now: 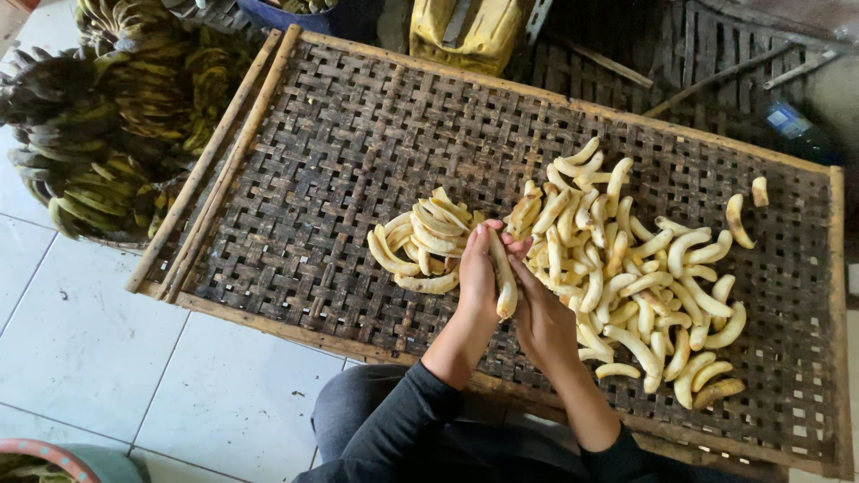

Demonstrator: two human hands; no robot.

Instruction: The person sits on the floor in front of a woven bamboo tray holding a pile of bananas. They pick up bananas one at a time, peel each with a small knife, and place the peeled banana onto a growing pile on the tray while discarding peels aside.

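Note:
A woven bamboo tray (340, 152) lies on the floor with peeled bananas on it. My left hand (477, 273) and my right hand (540, 309) meet over the middle of the tray, both closed around one peeled banana (504, 277). A small cluster of peeled bananas (420, 241) lies just left of my hands. A larger loose heap of peeled bananas (635, 277) spreads to the right. My dark sleeves reach in from the bottom edge.
Bunches of unpeeled green-yellow bananas (107, 116) are stacked at the upper left beside the tray. A yellow container (465, 31) stands behind the tray. White floor tiles (98, 349) lie at the lower left, with a rimmed basin (45, 456) in the corner.

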